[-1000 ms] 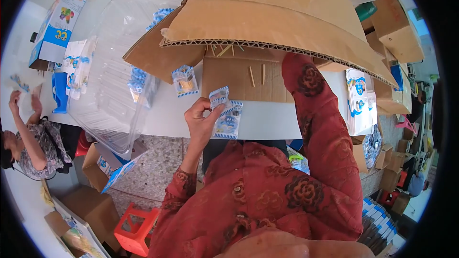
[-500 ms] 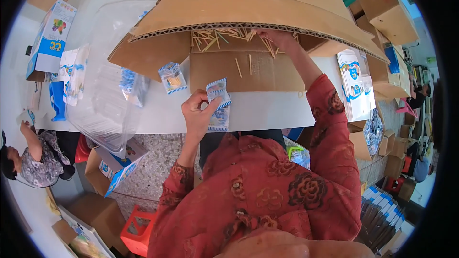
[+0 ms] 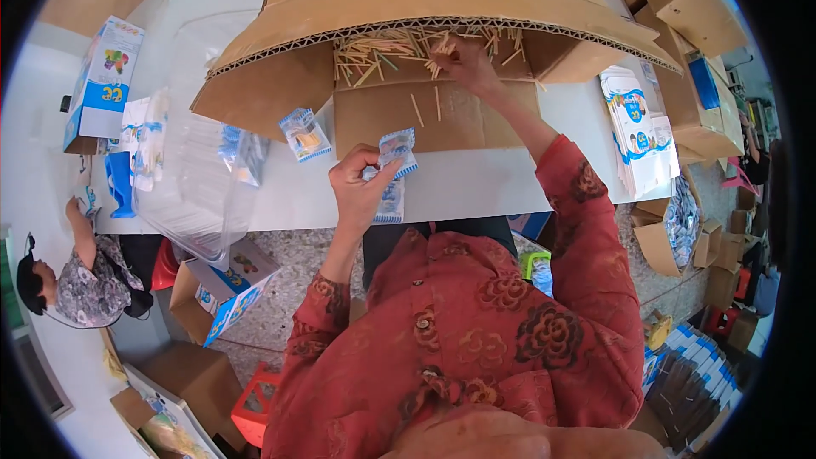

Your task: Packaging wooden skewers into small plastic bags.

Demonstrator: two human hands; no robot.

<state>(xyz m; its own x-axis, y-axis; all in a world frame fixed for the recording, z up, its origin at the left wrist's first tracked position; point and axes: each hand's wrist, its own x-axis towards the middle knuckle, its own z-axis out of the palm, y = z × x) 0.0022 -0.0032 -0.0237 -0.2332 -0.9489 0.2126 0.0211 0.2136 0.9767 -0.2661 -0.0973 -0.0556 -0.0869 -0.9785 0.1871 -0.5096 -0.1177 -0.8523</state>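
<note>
The right hand point(image 3: 472, 70) has shifted out from behind the carton flap point(image 3: 416, 4), fingers pinching thin sticks point(image 3: 441, 45), number unclear. Over the tabletop point(image 3: 476, 183), the left hand point(image 3: 360, 187) pinches a small packet point(image 3: 397, 149), contents indistinct.

a clear blue-edged packet point(image 3: 398, 150) tilts in the left hand point(image 3: 354, 183), pale sticks point(image 3: 374, 53) piled in a box point(image 3: 442, 2).

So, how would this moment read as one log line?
left hand: holds blue-and-white packet | right hand: at thin sticks in cardboard box | white table: clear plastic tray at left
</note>
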